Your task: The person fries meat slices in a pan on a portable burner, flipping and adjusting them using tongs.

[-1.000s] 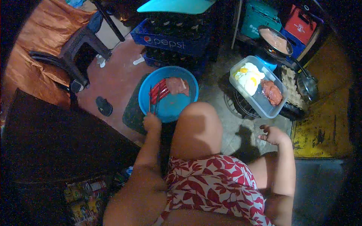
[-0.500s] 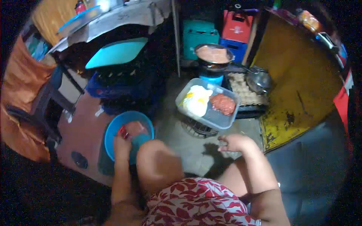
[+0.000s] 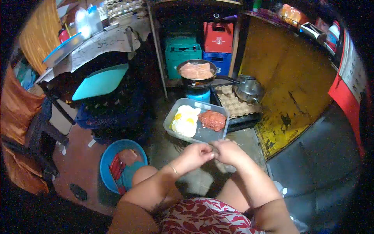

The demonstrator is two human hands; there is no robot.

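Note:
My left hand [image 3: 196, 156] and my right hand [image 3: 227, 153] meet in front of my knees, fingers curled together; whether anything small is between them I cannot make out. Just beyond them a clear plastic container [image 3: 202, 137] holds fried eggs [image 3: 186, 121] on its left side and reddish meat [image 3: 212, 120] on its right. Pale pink slices [image 3: 197, 70] lie in a frying pan [image 3: 196, 82] on a small stove with a blue base [image 3: 198, 96]. To my left, a blue basin [image 3: 104, 167] contains a red packet [image 3: 116, 167] and a pinkish piece [image 3: 129, 156].
Egg trays [image 3: 233, 102] with a metal pot [image 3: 249, 89] on them stand right of the stove. Behind are green [image 3: 183, 58], red [image 3: 218, 37] and blue [image 3: 218, 61] crates. A turquoise tray [image 3: 100, 82] rests on dark crates at the left. A yellow panel [image 3: 284, 85] stands at the right.
My left hand has left the basin and come over to my right hand, behind the container's near edge. The fingers of my right hand have curled in. The camera view has shifted upward and right.

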